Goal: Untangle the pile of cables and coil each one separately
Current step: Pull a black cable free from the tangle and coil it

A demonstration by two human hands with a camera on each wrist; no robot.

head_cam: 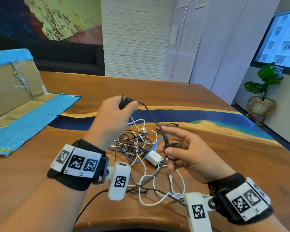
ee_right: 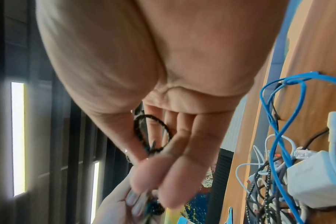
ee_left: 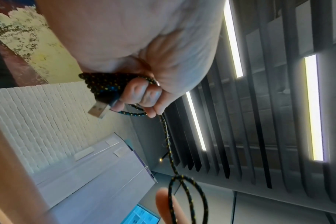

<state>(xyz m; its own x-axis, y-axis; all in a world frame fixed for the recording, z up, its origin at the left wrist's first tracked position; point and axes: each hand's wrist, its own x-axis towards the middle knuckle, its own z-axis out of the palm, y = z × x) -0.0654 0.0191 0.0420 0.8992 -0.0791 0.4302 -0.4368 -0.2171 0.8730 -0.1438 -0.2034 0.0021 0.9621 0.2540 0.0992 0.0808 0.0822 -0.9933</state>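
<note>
My left hand is raised above the table and grips a small coil of black braided cable with yellow flecks. In the left wrist view my curled fingers wrap the coil, and a USB plug sticks out of it. The cable's free run drops to my right hand, where a loop hangs between the thumb and the fingers, which pinch it lightly. The tangled pile of black, white and blue cables lies on the table under both hands.
A white adapter sits in the pile beside a blue cable. White cable loops trail toward the near edge of the wooden table. An opened cardboard box lies at the left. A potted plant stands on the floor, far right.
</note>
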